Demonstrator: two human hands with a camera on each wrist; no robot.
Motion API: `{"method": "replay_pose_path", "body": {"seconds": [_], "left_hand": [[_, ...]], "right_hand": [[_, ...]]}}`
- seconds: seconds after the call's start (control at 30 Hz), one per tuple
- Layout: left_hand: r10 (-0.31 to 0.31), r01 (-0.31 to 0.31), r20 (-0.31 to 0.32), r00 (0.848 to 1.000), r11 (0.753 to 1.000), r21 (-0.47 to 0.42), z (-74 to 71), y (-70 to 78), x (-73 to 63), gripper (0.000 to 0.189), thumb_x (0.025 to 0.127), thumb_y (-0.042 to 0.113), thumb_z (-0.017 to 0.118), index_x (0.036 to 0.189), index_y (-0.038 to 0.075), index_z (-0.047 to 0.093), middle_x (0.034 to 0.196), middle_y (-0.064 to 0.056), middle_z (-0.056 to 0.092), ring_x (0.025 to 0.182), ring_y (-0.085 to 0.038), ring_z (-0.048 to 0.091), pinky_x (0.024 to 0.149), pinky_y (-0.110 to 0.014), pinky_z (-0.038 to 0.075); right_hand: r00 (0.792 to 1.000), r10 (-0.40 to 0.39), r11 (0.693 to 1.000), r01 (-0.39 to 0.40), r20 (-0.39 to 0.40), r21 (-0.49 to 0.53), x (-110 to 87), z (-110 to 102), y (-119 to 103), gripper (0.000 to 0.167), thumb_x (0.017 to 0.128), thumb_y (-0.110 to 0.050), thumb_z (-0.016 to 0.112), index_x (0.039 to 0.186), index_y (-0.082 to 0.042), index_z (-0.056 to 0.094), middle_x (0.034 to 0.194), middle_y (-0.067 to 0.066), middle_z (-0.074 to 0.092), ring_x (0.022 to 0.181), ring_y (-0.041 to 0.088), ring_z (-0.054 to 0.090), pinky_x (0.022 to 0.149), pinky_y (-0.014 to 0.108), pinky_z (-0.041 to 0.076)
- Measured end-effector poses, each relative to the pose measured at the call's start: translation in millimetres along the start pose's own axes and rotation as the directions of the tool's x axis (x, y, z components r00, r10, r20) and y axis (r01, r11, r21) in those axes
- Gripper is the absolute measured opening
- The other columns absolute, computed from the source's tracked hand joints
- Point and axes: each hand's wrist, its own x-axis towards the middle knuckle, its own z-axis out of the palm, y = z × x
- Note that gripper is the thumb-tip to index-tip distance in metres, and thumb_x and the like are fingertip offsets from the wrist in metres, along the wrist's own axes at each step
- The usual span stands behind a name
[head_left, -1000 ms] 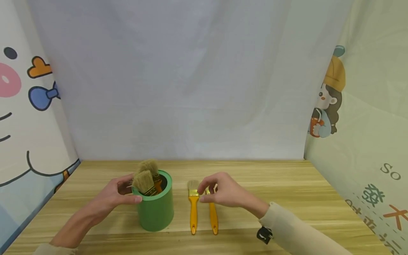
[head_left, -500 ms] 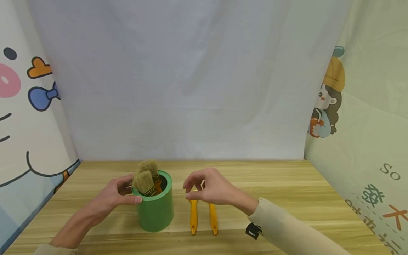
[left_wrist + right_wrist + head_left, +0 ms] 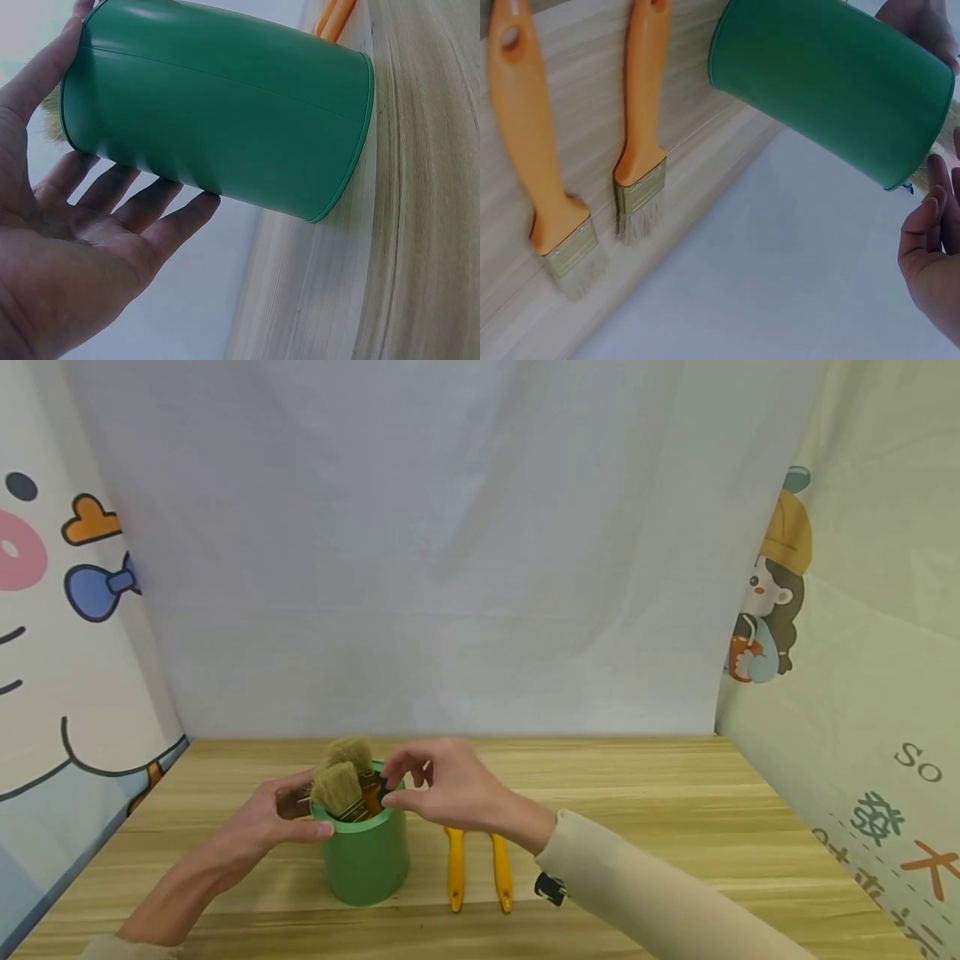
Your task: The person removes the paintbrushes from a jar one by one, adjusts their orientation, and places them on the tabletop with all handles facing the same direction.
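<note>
A green cylindrical pot (image 3: 367, 868) stands on the table at left of centre, its mouth upward. My left hand (image 3: 261, 817) grips it near the rim, thumb on the near side; in the left wrist view the fingertips (image 3: 201, 206) press against its wall. Two paintbrushes (image 3: 339, 788) stand in the pot with their pale bristles up, leaning left. At the rim's right side, my right hand (image 3: 453, 787) hovers with thumb and bent fingers apart, close beside the brushes in the pot. Nothing shows between those fingers.
Two orange-handled paintbrushes, the left one (image 3: 536, 142) and the right one (image 3: 645, 90) in the right wrist view, lie side by side on the wooden table (image 3: 637, 860) right of the pot. A pale cloth (image 3: 450, 568) hangs behind.
My right hand has moved left from above the lying brushes to the pot's rim. The left hand and pot have stayed in place.
</note>
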Motion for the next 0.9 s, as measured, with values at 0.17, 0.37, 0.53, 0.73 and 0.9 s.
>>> {"method": "replay_pose_path", "body": {"seconds": [0.17,0.37,0.53,0.73,0.9], "left_hand": [[-0.001,0.001,0.015,1.0,1.0,-0.002,-1.1,-0.2,-0.1,0.078,0.1,0.014,0.071,0.163,-0.004,0.031,0.156,-0.027,0.046,0.138,-0.047,0.049,0.096,-0.043,0.054],[-0.014,0.014,0.026,1.0,1.0,-0.012,-0.9,1.3,-0.3,0.077,0.101,0.015,0.07,0.164,-0.002,0.03,0.158,-0.027,0.043,0.139,-0.046,0.048,0.097,-0.045,0.053],[-0.021,0.022,0.029,0.999,1.0,-0.02,-0.6,2.2,-1.0,0.077,0.101,0.016,0.07,0.164,-0.002,0.03,0.159,-0.027,0.042,0.14,-0.046,0.048,0.098,-0.045,0.053],[-0.02,0.021,0.033,0.999,1.0,-0.022,-1.1,2.1,-1.9,0.078,0.101,0.016,0.07,0.165,-0.001,0.029,0.158,-0.027,0.043,0.139,-0.046,0.049,0.098,-0.045,0.053],[-0.019,0.02,0.035,0.999,0.999,-0.026,-0.8,1.7,-0.9,0.077,0.101,0.016,0.069,0.165,0.0,0.029,0.158,-0.026,0.043,0.138,-0.043,0.051,0.098,-0.046,0.053]], "right_hand": [[0.999,0.009,1.0,-0.009,0.033,-0.014,11.3,9,0,0.025,0.093,-0.01,0.082,0.117,-0.008,0.072,0.098,-0.002,0.075,0.073,0.009,0.055,0.068,0.022,0.044],[0.998,0.018,1.0,-0.016,0.06,-0.024,19.9,17,-2,0.032,0.094,-0.011,0.081,0.124,-0.01,0.069,0.101,-0.001,0.077,0.062,0.008,0.051,0.06,0.02,0.042],[0.997,0.017,1.0,-0.016,0.07,-0.015,23.1,21,-5,0.036,0.093,-0.01,0.082,0.126,-0.01,0.068,0.101,-0.002,0.077,0.066,0.005,0.055,0.062,0.02,0.043],[0.996,0.016,0.999,-0.012,0.085,-0.039,24.6,23,-7,0.04,0.093,-0.01,0.082,0.13,-0.009,0.066,0.103,-0.001,0.076,0.081,0.003,0.064,0.068,0.018,0.048],[0.996,0.008,0.996,-0.001,0.092,-0.085,26.4,24,-6,0.045,0.093,-0.012,0.083,0.134,-0.01,0.064,0.105,-0.004,0.074,0.09,0.004,0.065,0.078,0.019,0.05]]}}
